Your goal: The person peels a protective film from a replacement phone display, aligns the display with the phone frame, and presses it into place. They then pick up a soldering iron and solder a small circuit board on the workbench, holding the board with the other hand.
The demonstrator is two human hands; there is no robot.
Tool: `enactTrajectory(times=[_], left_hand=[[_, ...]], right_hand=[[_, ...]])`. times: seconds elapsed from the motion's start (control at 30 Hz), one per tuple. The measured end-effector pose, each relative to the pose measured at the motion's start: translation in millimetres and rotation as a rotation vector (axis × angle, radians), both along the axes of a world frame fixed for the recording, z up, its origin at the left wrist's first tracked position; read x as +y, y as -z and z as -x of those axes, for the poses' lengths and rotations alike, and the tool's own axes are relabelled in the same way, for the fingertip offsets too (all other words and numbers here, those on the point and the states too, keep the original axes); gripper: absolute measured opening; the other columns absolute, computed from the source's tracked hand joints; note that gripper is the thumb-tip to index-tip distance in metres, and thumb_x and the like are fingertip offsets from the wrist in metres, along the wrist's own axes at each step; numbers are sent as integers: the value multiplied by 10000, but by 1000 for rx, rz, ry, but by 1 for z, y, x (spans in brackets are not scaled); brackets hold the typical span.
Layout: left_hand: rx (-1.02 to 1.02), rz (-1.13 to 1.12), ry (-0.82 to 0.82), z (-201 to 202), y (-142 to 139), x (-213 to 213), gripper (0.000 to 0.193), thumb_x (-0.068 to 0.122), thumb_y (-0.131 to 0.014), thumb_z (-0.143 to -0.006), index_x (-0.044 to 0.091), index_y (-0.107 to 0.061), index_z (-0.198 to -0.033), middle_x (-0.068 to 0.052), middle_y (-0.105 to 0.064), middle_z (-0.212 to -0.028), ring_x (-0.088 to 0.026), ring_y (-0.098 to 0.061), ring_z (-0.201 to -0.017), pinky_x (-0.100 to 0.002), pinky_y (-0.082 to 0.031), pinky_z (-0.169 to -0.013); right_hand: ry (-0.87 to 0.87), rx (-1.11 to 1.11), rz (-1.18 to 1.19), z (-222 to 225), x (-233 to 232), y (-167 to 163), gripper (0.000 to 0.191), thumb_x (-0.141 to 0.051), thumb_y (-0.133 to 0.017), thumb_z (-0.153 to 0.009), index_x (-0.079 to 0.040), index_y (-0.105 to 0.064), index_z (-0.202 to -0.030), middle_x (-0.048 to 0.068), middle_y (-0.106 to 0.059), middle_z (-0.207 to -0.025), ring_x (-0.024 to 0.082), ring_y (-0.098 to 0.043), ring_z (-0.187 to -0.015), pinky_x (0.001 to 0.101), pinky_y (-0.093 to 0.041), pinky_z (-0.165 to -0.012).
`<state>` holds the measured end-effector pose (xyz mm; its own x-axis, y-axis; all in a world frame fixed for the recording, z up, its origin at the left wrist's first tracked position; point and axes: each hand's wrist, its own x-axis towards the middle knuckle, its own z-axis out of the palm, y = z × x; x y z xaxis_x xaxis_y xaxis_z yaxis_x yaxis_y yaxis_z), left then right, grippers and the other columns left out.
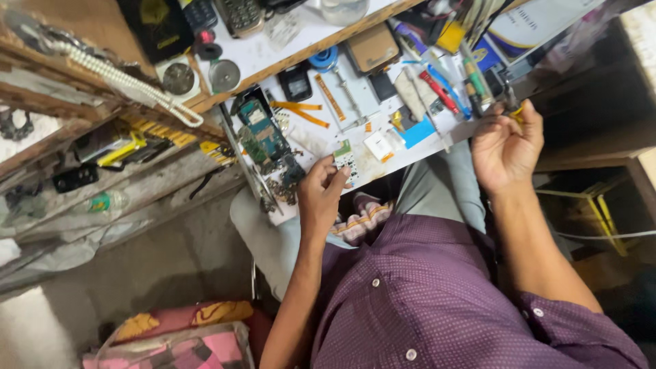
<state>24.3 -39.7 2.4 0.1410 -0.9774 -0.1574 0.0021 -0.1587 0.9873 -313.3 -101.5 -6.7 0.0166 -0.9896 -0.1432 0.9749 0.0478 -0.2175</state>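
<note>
**Both hands on small parts at the bench edge**

Left hand [321, 195]: fingers curled, thumb and fingertips pinching a small green circuit board [344, 156] at the near edge of the white bench top [321, 140]. Just left of it: a pile of stripped phone boards [270, 147]. Beyond it: orange flex strips [301, 113].

Right hand [504, 147]: half closed, fingertips pinched on a small dark tool with a yellow part [514, 113]; can't tell what kind. Just beyond its fingertips: a cluster of screwdrivers [471, 75]. Between the hands: a white square part [378, 145] and a blue piece [415, 132]. Hands well apart.
</note>
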Motion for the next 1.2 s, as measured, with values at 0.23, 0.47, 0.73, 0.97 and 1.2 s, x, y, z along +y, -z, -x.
enactTrajectory(times=[0.23,0.47,0.73,0.97,1.2], left_hand=[[-286,46,12,-12,-10,1,382,126,-750,-909,4,-666,-1262,-54,-726,-815,-102,-663,-720,-280,-554,-672],[-438,104,48,-9,-15,-3,342,137,-731,-914,71,-688,-1246,-121,-737,-960,-206,-723,-789,-327,-577,-720],[-468,65,107,-11,-22,-5,327,154,-710,-918,96,-690,-1239,-142,-744,-985,-268,-729,-854,-370,-562,-784],[-597,137,99,-8,-32,-3,307,139,-687,-938,112,-690,-1244,-111,-711,-1103,-282,-696,-1007,-400,-531,-876],[-601,161,113,-10,-34,-4,284,145,-682,-945,134,-705,-1227,-96,-675,-1078,-283,-693,-1014,-394,-533,-872]], right_hand=[[146,601,116,-31,20,-29,221,-107,-746,-1053,-30,-626,-1222,117,-678,-1057,207,-684,-904,310,-585,-865],[296,1335,364,-62,64,-30,219,-10,-794,-1060,-5,-588,-1134,151,-661,-1117,201,-638,-971,286,-532,-920],[271,1636,569,-69,76,-35,218,-14,-795,-985,-10,-618,-1113,153,-669,-1064,225,-708,-969,288,-576,-896],[273,1810,632,-77,74,-43,206,-6,-823,-935,-4,-654,-1053,161,-702,-1067,237,-738,-930,287,-581,-814],[259,1816,680,-84,72,-45,216,8,-822,-927,3,-654,-1063,168,-704,-1069,247,-739,-937,296,-591,-823]])
